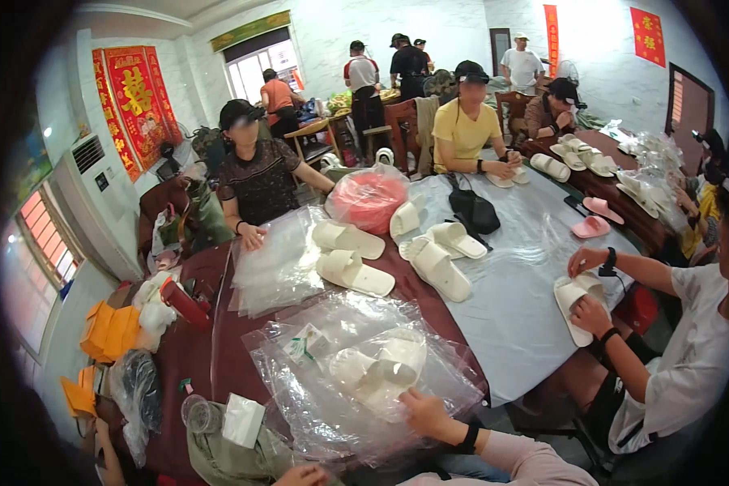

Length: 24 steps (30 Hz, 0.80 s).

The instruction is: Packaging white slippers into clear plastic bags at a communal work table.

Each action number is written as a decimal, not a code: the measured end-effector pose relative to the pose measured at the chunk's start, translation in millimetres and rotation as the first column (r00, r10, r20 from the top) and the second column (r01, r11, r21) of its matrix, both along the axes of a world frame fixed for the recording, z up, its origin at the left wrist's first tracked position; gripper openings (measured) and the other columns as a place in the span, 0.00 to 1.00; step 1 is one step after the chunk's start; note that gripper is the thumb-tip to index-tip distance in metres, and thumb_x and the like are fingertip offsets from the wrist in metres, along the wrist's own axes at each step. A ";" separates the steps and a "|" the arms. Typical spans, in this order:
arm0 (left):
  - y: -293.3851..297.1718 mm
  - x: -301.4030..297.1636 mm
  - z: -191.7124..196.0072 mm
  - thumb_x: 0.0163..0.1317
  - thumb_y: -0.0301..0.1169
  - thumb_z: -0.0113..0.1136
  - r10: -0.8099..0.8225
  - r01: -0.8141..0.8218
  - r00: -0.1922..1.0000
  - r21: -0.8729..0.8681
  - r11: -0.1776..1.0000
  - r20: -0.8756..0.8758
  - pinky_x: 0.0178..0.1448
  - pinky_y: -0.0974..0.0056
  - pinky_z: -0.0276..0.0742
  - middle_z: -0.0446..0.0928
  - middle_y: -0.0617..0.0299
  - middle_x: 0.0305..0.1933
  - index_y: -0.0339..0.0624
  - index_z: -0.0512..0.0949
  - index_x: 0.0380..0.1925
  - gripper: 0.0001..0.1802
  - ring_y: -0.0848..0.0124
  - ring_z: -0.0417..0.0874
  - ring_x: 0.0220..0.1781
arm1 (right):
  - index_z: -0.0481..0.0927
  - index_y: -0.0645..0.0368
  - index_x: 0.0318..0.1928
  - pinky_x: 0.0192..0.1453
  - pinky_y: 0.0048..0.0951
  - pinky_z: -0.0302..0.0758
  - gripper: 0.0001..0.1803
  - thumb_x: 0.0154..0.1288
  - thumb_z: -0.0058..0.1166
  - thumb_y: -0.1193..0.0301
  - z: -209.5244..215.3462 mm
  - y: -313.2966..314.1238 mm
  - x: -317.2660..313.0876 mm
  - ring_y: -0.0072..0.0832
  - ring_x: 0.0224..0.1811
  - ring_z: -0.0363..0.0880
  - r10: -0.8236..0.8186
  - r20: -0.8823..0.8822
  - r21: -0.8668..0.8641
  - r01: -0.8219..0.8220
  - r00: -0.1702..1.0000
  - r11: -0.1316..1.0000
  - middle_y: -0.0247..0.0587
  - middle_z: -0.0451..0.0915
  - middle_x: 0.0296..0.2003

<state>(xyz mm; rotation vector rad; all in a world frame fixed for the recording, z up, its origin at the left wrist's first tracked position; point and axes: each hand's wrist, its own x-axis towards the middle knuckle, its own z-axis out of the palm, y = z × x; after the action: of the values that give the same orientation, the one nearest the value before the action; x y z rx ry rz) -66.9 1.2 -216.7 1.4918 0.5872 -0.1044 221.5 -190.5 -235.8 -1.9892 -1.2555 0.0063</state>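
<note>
A pair of cream slippers [374,374] lies in or under clear plastic on the near side of the table; which of the two I cannot tell. My right hand [429,415], wearing a dark wristband, reaches in from the lower right. Its fingers close on the edge of a clear plastic bag [454,374] beside the slippers. Only part of my left hand [304,476] shows at the bottom edge, by a grey-green cloth bag [227,454], and its fingers are mostly cut off. A small white-and-green packet [306,344] lies among the clear bags.
Stacked clear bags [275,267], more cream slippers [356,271], a red plastic bundle [368,198] and a black pouch [471,209] lie farther off. At right a co-worker's hands [591,312] hold slippers. A white tissue pack [243,419], plastic cup [202,415] and red cylinder [185,301] stand left.
</note>
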 end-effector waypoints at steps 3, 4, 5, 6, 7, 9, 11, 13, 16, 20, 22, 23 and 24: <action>-4.8 -79.4 7.1 0.63 0.39 0.54 -0.351 0.226 0.925 -0.533 0.815 -0.143 0.39 0.61 0.74 0.79 0.58 0.34 0.38 0.76 0.43 0.16 0.62 0.77 0.33 | 0.71 0.59 0.37 0.31 0.44 0.73 0.15 0.44 0.53 0.78 -19.9 -0.4 5.9 0.50 0.33 0.75 -0.042 -0.094 0.151 0.056 0.995 0.987 0.49 0.72 0.33; -3.2 -90.8 1.7 0.63 0.39 0.54 -0.341 0.215 0.928 -0.527 0.822 -0.153 0.39 0.61 0.74 0.79 0.58 0.34 0.38 0.76 0.43 0.16 0.62 0.77 0.33 | 0.71 0.59 0.37 0.31 0.44 0.73 0.15 0.44 0.53 0.78 -27.0 -0.4 5.8 0.50 0.33 0.75 -0.032 -0.101 0.160 0.048 0.994 0.986 0.49 0.72 0.33; -5.4 -99.0 4.5 0.63 0.39 0.54 -0.334 0.206 0.924 -0.497 0.843 -0.184 0.39 0.61 0.74 0.79 0.58 0.35 0.38 0.76 0.43 0.16 0.62 0.77 0.33 | 0.71 0.60 0.38 0.34 0.44 0.73 0.16 0.44 0.53 0.79 -33.1 2.5 3.6 0.51 0.35 0.75 -0.020 -0.141 0.228 0.052 0.990 0.972 0.50 0.73 0.33; -2.1 -80.7 13.4 0.63 0.38 0.54 -0.360 0.228 0.908 -0.471 0.852 -0.213 0.39 0.61 0.74 0.79 0.58 0.35 0.38 0.76 0.43 0.16 0.62 0.77 0.33 | 0.71 0.61 0.39 0.36 0.44 0.73 0.17 0.44 0.54 0.80 -38.7 1.1 4.3 0.53 0.36 0.75 -0.042 -0.179 0.288 0.093 0.983 0.953 0.51 0.74 0.34; -9.0 -52.9 28.9 0.63 0.38 0.53 -0.373 0.239 0.896 -0.445 0.863 -0.242 0.39 0.61 0.74 0.79 0.58 0.35 0.38 0.76 0.43 0.16 0.62 0.77 0.33 | 0.71 0.61 0.39 0.36 0.44 0.73 0.17 0.44 0.54 0.80 -42.0 -0.5 2.8 0.53 0.36 0.75 -0.040 -0.188 0.295 0.095 0.981 0.951 0.51 0.74 0.34; -26.6 -33.4 40.4 0.63 0.37 0.53 -0.382 0.251 0.874 -0.394 0.884 -0.301 0.39 0.61 0.74 0.79 0.58 0.35 0.37 0.76 0.43 0.15 0.63 0.78 0.34 | 0.72 0.64 0.47 0.48 0.41 0.74 0.22 0.48 0.56 0.77 -45.0 -3.9 -0.4 0.56 0.46 0.74 -0.053 -0.278 0.259 0.129 0.959 0.957 0.59 0.75 0.45; -43.3 20.3 69.0 0.63 0.37 0.53 -0.400 0.275 0.848 -0.355 0.893 -0.348 0.39 0.61 0.74 0.79 0.58 0.35 0.37 0.76 0.43 0.15 0.63 0.78 0.34 | 0.72 0.65 0.47 0.48 0.41 0.74 0.22 0.48 0.57 0.76 -62.1 -1.1 2.3 0.56 0.46 0.74 -0.068 -0.267 0.300 0.150 0.961 0.942 0.60 0.75 0.44; -52.1 33.5 73.8 0.63 0.36 0.53 -0.409 0.292 0.825 -0.325 0.899 -0.390 0.39 0.61 0.74 0.78 0.58 0.36 0.37 0.76 0.43 0.15 0.64 0.78 0.34 | 0.72 0.65 0.46 0.48 0.40 0.74 0.21 0.49 0.57 0.75 -66.2 -0.8 3.8 0.56 0.45 0.75 -0.075 -0.254 0.332 0.160 0.964 0.930 0.60 0.75 0.43; -42.4 79.9 79.6 0.62 0.35 0.53 -0.480 0.365 0.761 -0.323 0.873 -0.437 0.39 0.62 0.75 0.78 0.58 0.36 0.37 0.76 0.43 0.14 0.64 0.78 0.35 | 0.72 0.66 0.46 0.46 0.40 0.74 0.20 0.50 0.57 0.75 -53.6 -2.0 20.9 0.54 0.42 0.75 -0.071 -0.302 0.231 0.145 0.951 0.962 0.60 0.75 0.40; -60.4 -55.1 -14.5 0.62 0.34 0.53 -0.430 0.270 0.771 -0.371 0.889 -0.470 0.38 0.62 0.75 0.78 0.58 0.37 0.36 0.76 0.42 0.14 0.65 0.78 0.35 | 0.70 0.67 0.49 0.44 0.39 0.73 0.21 0.53 0.56 0.76 -68.0 8.7 14.5 0.48 0.40 0.76 -0.028 -0.155 0.374 0.085 0.987 0.924 0.54 0.75 0.36; -87.2 -158.6 -80.6 0.62 0.33 0.53 -0.396 0.196 0.778 -0.410 0.891 -0.488 0.38 0.62 0.75 0.78 0.58 0.37 0.36 0.76 0.42 0.14 0.65 0.78 0.36 | 0.70 0.66 0.48 0.43 0.38 0.73 0.20 0.54 0.55 0.76 -79.3 13.9 20.1 0.47 0.40 0.76 -0.052 0.009 0.415 0.043 0.999 0.909 0.52 0.76 0.37; -117.1 -211.0 -109.0 0.61 0.33 0.53 -0.377 0.151 0.781 -0.435 0.888 -0.498 0.38 0.62 0.75 0.78 0.58 0.37 0.36 0.76 0.42 0.13 0.65 0.79 0.36 | 0.70 0.66 0.48 0.43 0.37 0.73 0.19 0.54 0.56 0.76 -70.6 12.1 19.7 0.45 0.39 0.76 -0.060 -0.002 0.391 0.056 0.998 0.919 0.51 0.75 0.37; -156.1 -256.3 -130.9 0.61 0.33 0.53 -0.357 0.103 0.782 -0.458 0.883 -0.511 0.38 0.62 0.75 0.78 0.58 0.37 0.36 0.76 0.42 0.13 0.66 0.79 0.36 | 0.71 0.66 0.47 0.42 0.36 0.73 0.19 0.54 0.56 0.76 -63.0 10.6 20.6 0.43 0.38 0.76 -0.066 -0.015 0.368 0.067 0.998 0.927 0.50 0.75 0.38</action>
<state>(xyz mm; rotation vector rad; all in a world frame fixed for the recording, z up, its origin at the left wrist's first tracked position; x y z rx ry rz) -323.2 -155.0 -347.7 1.0952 0.8075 -0.8686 242.1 -179.9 -298.7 -1.7005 -1.0941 -0.2438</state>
